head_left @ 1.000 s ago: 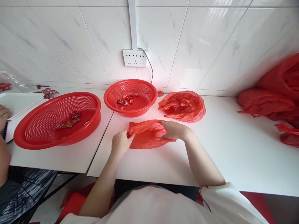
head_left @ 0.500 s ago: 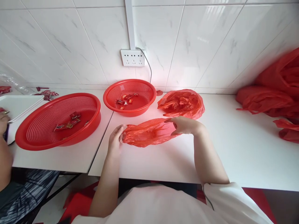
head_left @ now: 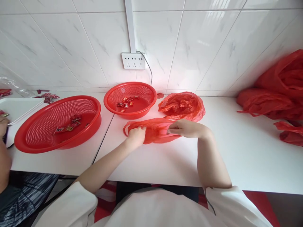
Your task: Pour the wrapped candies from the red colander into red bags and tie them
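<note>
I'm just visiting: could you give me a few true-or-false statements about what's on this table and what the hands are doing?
1. The left hand and right hand both grip the red plastic bag on the white table. True.
2. The smaller basket holds a few wrapped sweets. True.
3. The larger basket is empty. False: several candies lie in it.
4. The bulging red bag lies left of both baskets. False: it lies right of the smaller basket.

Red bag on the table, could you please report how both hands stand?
Left hand and right hand both shut on the red bag, lying on the white table. Crumpled bag heap close behind it. Small basket beyond, apart.
</note>
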{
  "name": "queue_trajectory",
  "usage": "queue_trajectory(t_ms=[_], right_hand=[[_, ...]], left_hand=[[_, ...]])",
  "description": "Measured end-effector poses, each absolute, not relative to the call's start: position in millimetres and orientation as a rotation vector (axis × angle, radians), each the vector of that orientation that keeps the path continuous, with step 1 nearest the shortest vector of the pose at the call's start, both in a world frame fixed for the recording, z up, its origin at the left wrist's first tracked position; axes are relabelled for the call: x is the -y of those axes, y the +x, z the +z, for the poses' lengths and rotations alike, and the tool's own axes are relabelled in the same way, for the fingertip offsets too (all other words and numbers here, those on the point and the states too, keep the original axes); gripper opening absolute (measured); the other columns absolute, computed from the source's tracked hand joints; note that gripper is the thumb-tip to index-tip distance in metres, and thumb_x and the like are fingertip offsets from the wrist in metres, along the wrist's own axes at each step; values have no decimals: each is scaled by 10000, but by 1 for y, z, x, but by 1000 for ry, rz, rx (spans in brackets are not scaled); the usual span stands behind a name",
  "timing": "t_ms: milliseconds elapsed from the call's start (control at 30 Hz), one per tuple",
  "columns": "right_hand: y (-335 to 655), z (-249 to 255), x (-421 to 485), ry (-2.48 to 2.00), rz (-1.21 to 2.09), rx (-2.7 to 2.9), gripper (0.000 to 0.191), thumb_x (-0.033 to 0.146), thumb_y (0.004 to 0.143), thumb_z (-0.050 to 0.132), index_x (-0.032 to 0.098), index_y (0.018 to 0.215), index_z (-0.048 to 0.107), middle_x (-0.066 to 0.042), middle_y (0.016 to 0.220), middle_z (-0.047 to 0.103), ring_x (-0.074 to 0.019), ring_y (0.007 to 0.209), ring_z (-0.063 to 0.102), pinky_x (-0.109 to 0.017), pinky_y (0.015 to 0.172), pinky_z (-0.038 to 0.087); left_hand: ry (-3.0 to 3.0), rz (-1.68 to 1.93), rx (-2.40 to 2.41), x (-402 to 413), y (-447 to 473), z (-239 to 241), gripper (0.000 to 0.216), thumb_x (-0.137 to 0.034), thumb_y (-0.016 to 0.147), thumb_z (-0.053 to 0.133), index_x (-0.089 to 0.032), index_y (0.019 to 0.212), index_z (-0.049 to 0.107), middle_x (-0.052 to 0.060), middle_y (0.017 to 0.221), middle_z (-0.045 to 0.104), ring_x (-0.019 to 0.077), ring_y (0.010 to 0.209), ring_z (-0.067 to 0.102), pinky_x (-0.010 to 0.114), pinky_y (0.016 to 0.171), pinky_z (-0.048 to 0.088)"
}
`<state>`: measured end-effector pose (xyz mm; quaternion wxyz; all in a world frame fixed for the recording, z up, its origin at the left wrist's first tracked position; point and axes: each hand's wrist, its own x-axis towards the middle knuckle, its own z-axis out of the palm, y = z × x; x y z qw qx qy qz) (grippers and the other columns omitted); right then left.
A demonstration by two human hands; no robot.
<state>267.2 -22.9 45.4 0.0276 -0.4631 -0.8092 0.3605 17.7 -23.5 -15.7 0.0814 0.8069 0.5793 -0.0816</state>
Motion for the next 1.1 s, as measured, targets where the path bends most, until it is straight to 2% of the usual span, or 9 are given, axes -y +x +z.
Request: queue_trajectory(t_ms=[167, 367, 433, 567, 667, 833, 933, 1033, 1100], right_hand=[[277, 42, 21, -1734, 867, 2430, 478, 515, 877, 463, 201, 525, 541, -13, 550, 459, -108, 445, 354, -292, 450, 210], [220, 24, 20, -1312, 656, 2536, 318, 325, 944, 382, 224, 1013, 676, -59, 973, 682, -198, 888, 615, -297, 742, 443], [203, 4, 12, -1198, 704, 2639, 319, 302, 911, 462, 210, 1172, 621, -91, 1134, 652, -226, 1058, 583, -339, 887, 435], [202, -38, -12, -1352, 793, 2705, 785, 303, 684, 736, 222, 1405, 434, -142, 1483, 382, -355, 1393, 265, -484, 1092, 264], [222, -54, -25, -1336, 964, 2699, 864, 295, 709, 700, 284, 1478, 304, -84, 1531, 323, -310, 1379, 326, -406, 1076, 328], [232, -53, -32, -1411, 1115, 2628, 976, 254, 640, 728, 319, 1493, 259, -52, 1533, 327, -307, 1349, 385, -390, 1055, 371], [226, -44, -29, -1422, 1047, 2623, 837, 238, 671, 704, 275, 1445, 389, -79, 1485, 408, -304, 1286, 461, -375, 1000, 418], [223, -30, -22, -1369, 993, 2587, 635, 327, 762, 652, 252, 1371, 489, -86, 1354, 556, -271, 1157, 568, -366, 941, 459], [223, -20, -16, -1296, 963, 2518, 524, 363, 822, 601, 242, 1326, 524, -81, 1270, 619, -238, 1099, 606, -351, 933, 469]], left_hand=[[2312, -380, -1727, 7, -4, -8, 434, -297, 766, 632, -103, 1152, 605, 235, 991, 680, 381, 913, 660, 446, 730, 502], [2349, -331, -1687, 11, -1, -15, 512, -452, 766, 619, -136, 1168, 593, 201, 1005, 694, 366, 997, 644, 429, 820, 470], [2357, -289, -1677, 9, -2, -23, 581, -476, 756, 625, -129, 1219, 564, 209, 1033, 689, 374, 1017, 636, 443, 844, 455], [2220, -240, -1635, 0, -21, -38, 779, -528, 654, 701, -237, 1346, 490, 147, 1116, 683, 345, 1037, 628, 399, 839, 452], [2122, -27, -1616, -8, -44, -47, 840, -549, 614, 724, -314, 1380, 471, 72, 1084, 694, 294, 979, 639, 333, 785, 458], [1918, 356, -1562, -15, -63, -57, 702, -552, 599, 741, -247, 1222, 636, -12, 664, 623, 172, 631, 590, 260, 618, 449], [1487, 657, -1617, -21, -59, -55, 730, -702, 640, 635, -143, 1110, 657, 38, 657, 638, 188, 619, 619, 278, 606, 485], [943, 858, -1573, -32, -55, -48, 904, -807, 722, 413, -93, 1274, 484, 99, 672, 668, 241, 629, 667, 336, 596, 530], [768, 976, -1415, -40, -54, -44, 835, -759, 766, 405, -123, 1307, 420, 119, 750, 692, 249, 699, 690, 357, 642, 554]])
